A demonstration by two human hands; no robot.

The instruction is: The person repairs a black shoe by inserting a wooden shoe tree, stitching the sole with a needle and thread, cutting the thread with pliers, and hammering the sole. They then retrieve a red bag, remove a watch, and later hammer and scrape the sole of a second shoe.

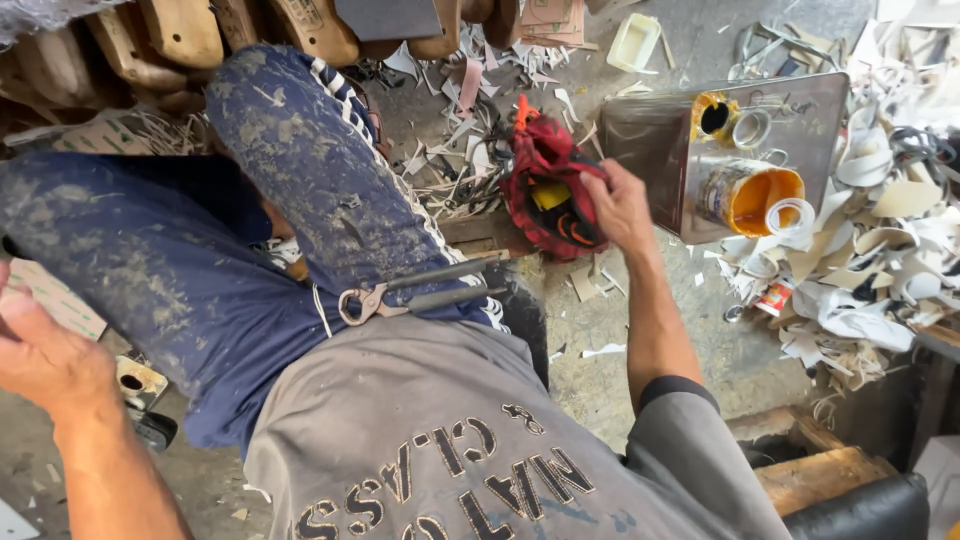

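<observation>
Scrap-littered floor, glue-filled tin (748,195), right hand (618,208) on red cloth (548,185).

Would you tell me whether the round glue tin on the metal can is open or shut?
Open: the glue tin has no lid on, and orange glue shows inside.

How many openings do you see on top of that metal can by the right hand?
2 on the metal can: a small dark spout hole at its far corner, and a large glue-coated opening nearer the right hand. Others may be hidden.
</observation>
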